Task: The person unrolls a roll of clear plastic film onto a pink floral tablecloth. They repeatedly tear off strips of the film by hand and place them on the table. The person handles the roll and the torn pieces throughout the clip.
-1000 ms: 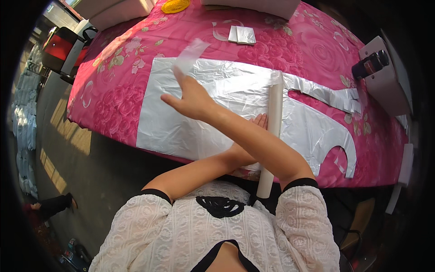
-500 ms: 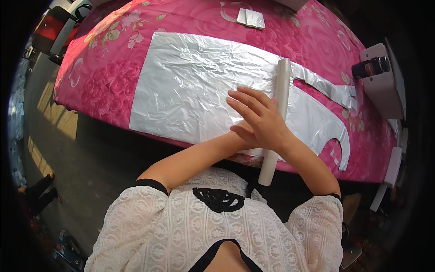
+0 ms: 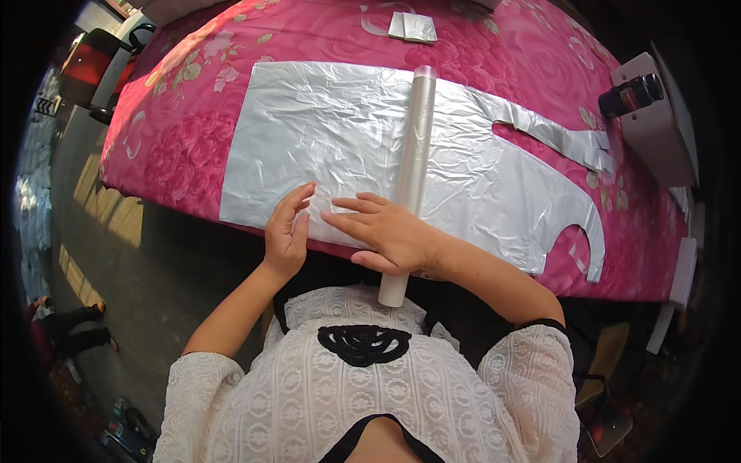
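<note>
A silvery plastic bag (image 3: 324, 116) with two handle straps lies flat and wrinkled, its straps to the right. Across it lies a pale roller tube (image 3: 417, 139), whose near end juts past the table edge. My right hand (image 3: 394, 235) is over the tube's near part, fingers stretched to the left; whether the palm presses on it is hidden. To the left, my left hand (image 3: 287, 235) is raised by the bag's near edge, empty, with its thumb apart from the fingers.
A pink floral cloth (image 3: 181, 154) covers the table. Small folded silvery packets (image 3: 417, 28) lie at the far side. On the right stand a white box (image 3: 656, 139) and a dark cylindrical container (image 3: 631, 96). Another person's legs (image 3: 77, 328) show at far left.
The tube has shifted left along the bag, and my right hand has moved left and nearer with it. My left hand has come out from under the right and moved left.
</note>
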`<state>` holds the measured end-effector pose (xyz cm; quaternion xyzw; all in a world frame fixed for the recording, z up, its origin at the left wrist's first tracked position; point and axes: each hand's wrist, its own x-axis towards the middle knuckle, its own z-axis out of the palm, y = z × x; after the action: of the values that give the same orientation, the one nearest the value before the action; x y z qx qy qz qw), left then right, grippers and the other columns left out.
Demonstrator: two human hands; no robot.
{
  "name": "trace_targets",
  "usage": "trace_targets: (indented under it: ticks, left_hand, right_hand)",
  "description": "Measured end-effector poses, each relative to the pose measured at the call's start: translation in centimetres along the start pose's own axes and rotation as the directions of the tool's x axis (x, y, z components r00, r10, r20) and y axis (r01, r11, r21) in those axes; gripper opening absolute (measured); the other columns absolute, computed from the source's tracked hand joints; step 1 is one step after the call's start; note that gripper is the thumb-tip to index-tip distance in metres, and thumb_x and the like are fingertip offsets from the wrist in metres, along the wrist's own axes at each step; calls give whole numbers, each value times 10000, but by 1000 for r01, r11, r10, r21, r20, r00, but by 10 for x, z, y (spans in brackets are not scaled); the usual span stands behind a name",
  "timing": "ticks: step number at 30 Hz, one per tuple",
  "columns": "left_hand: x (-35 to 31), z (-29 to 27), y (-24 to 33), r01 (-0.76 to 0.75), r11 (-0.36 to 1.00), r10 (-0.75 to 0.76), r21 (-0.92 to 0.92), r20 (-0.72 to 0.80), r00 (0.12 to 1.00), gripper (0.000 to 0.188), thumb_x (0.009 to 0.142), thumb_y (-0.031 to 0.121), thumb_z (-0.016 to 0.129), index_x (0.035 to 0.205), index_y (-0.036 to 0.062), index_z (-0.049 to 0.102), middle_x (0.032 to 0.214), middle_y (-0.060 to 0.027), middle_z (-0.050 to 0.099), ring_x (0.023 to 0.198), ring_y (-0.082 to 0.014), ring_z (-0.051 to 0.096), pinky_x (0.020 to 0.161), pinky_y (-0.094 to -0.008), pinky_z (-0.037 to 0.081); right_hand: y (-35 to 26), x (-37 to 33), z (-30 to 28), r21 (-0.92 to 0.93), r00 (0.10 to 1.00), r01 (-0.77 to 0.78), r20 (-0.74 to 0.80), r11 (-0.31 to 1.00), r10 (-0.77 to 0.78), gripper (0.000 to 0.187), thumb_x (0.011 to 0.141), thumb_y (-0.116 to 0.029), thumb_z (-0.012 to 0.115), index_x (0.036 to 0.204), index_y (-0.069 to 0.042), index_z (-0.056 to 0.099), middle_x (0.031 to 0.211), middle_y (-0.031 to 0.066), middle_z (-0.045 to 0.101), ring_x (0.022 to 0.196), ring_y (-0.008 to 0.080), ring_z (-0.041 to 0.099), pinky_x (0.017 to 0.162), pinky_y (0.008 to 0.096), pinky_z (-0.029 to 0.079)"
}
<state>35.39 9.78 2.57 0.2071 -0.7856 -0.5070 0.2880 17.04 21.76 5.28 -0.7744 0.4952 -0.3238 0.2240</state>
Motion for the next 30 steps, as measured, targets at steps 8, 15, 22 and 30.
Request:
trace_targets:
  ticks: [8, 15, 22, 30]
  left_hand:
    - [-67, -69, 4, -25, 939, -24, 342, 139, 990, 431, 784, 48, 537, 1207, -14, 486, 1246, -190, 500, 1122, -343, 503, 966, -375, 386]
    - [-84, -82, -2, 224, 961, -228, 161, 7, 974, 412, 847, 126, 502, 1225, -31, 458, 1286, -200, 457, 1134, -311, 494, 929, -364, 415]
    - [-67, -101, -27, 583, 811, -581, 42, -57, 812, 494, 868, 315, 542, 1178, -45, 407, 1127, -187, 475, 952, -239, 536, 810, -342, 449]
    - [-46, -97, 0, 787, 550, -767, -278, 205, 609, 505, 710, 84, 718, 1122, -7, 439, 905, -96, 550, 763, -140, 579, 598, -292, 502]
  right_hand:
    - [36, 22, -30, -334, 997, -56, -75, 941, 33, 454, 782, -170, 623, 1206, -71, 494, 1176, 115, 545, 1051, 283, 539, 888, 378, 444]
    - [69, 93, 6, -550, 996, 75, 85, 832, -33, 520, 878, -407, 478, 1305, -115, 431, 1365, 87, 405, 1305, 260, 307, 1074, 434, 231]
    - [59, 197, 69, -434, 998, -52, -7, 899, 55, 450, 854, -340, 471, 1214, -77, 531, 1297, 98, 477, 1271, 288, 343, 1085, 456, 186]
    - [26, 195, 96, 337, 673, -365, -548, 868, 497, 868, 740, -158, 583, 1386, 59, 46, 1400, 319, 72, 1345, 399, 72, 1096, 463, 116]
